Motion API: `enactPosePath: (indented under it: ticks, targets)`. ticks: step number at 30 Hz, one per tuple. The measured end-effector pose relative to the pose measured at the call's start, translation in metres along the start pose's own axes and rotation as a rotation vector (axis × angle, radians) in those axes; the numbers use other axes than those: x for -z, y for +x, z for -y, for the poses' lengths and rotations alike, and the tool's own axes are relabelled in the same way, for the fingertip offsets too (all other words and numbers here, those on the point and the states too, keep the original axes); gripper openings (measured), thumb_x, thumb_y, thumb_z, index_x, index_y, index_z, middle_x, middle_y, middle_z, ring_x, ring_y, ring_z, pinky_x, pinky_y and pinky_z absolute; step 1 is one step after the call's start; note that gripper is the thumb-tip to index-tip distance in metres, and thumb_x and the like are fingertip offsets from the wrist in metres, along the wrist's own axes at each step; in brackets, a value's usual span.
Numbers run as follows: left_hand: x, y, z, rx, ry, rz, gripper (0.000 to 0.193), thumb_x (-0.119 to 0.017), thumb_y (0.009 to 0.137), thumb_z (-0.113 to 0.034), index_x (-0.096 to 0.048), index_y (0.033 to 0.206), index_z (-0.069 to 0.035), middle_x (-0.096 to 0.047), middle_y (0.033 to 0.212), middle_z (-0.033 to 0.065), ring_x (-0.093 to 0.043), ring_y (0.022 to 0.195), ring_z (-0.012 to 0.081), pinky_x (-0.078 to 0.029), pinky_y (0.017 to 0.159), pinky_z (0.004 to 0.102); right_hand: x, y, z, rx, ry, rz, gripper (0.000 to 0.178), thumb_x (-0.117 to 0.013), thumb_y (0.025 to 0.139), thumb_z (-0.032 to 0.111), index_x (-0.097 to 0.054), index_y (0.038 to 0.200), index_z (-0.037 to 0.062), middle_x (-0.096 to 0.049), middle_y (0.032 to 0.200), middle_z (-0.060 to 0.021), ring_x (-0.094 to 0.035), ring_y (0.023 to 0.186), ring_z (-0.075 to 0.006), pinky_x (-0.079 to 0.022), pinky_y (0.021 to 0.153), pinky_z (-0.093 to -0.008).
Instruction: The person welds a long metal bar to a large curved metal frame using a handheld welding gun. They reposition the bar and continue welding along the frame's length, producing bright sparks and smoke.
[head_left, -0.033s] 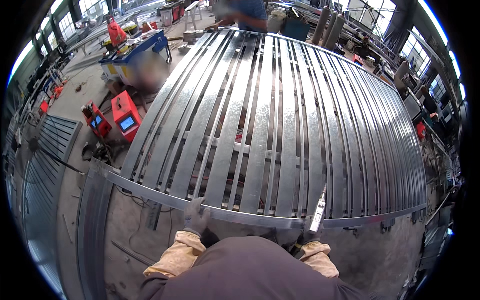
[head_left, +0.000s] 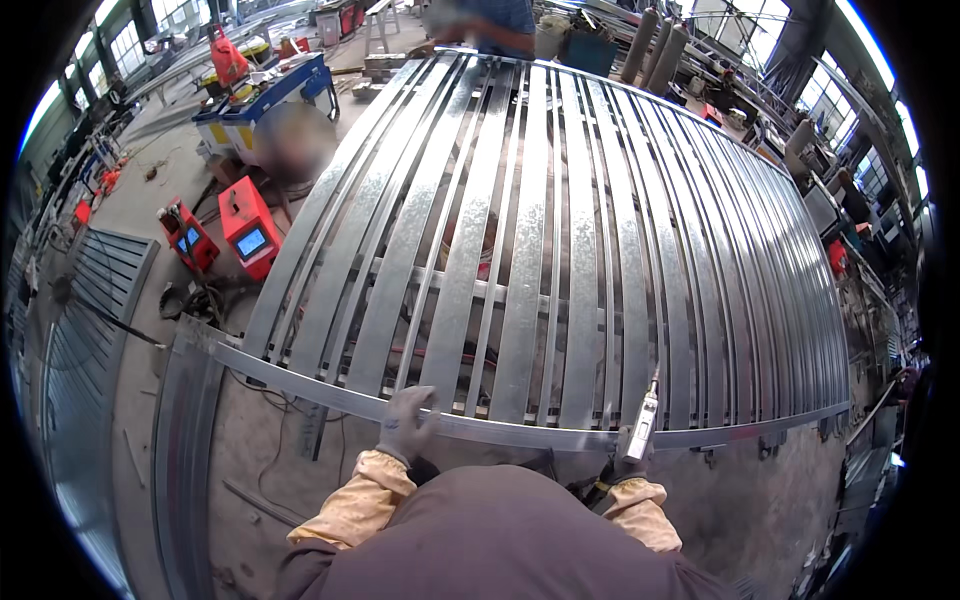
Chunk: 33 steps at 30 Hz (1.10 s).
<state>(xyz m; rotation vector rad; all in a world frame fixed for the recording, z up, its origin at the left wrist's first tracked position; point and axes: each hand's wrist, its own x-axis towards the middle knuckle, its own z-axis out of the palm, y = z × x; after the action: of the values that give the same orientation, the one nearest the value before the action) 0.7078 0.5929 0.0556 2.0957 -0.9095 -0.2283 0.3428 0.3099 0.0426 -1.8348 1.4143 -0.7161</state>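
A large frame of galvanized metal slats lies in front of me, bordered on my side by a long metal rail. My left hand, in a grey glove, is at this rail near the slat ends. Its fingers are slightly bent, with a gap between thumb and fingers, and nothing shows in them. My right hand is gloved too and grips a silver welding gun at the rail farther right. The gun's slim nozzle points away over the slats; the gun body hides most of the gripping fingers.
Red machines with lit screens stand on the floor at left, near a blue-and-white workbench. Another slatted panel lies far left, beside stacked metal profiles. A person is at the far edge; gas cylinders stand behind.
My left hand has shifted slightly right along the rail, its thumb and fingers farther apart. The welding gun has moved slightly right with my right hand.
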Motion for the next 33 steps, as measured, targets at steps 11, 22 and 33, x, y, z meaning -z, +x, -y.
enactPosePath:
  ticks: [11, 22, 33]
  targets:
    - [0.062, 0.096, -0.021, -0.374, -0.319, 0.783, 0.066, -0.071, 0.087, -0.041, -0.054, 0.138, -0.003, -0.064, 0.122, 0.0195, -0.062, 0.114, 0.0333, -0.049, 0.099, 0.0416, -0.021, -0.063, 0.259, 0.554, -0.206, 0.302, 0.086, -0.074, 0.077, 0.008, -0.033, 0.153, 0.0078, -0.069, 0.103, -0.0097, -0.071, 0.089, -0.016, -0.058, 0.075, -0.0305]
    - [0.159, 0.108, -0.181, -0.587, -1.053, 1.021, 0.033, -0.078, 0.081, -0.024, -0.061, 0.104, -0.007, -0.064, 0.094, 0.0069, -0.063, 0.089, 0.0195, -0.05, 0.078, 0.0348, -0.043, -0.059, 0.576, 0.752, 0.395, 0.847, 0.035, -0.061, 0.097, 0.029, -0.052, 0.1, -0.0043, -0.067, 0.098, -0.0279, -0.065, 0.055, -0.0165, -0.053, 0.045, -0.0263]
    - [0.145, 0.143, -0.146, -0.241, -1.098, 0.321, 0.033, -0.074, 0.086, -0.019, -0.06, 0.111, -0.003, -0.069, 0.096, 0.0117, -0.067, 0.086, 0.0227, -0.053, 0.076, 0.0375, -0.182, 0.004, 0.585, 0.411, 0.656, 0.934, 0.056, -0.053, 0.098, 0.045, -0.056, 0.12, -0.0054, -0.066, 0.1, -0.0169, -0.055, 0.053, -0.0113, -0.04, 0.042, -0.0202]
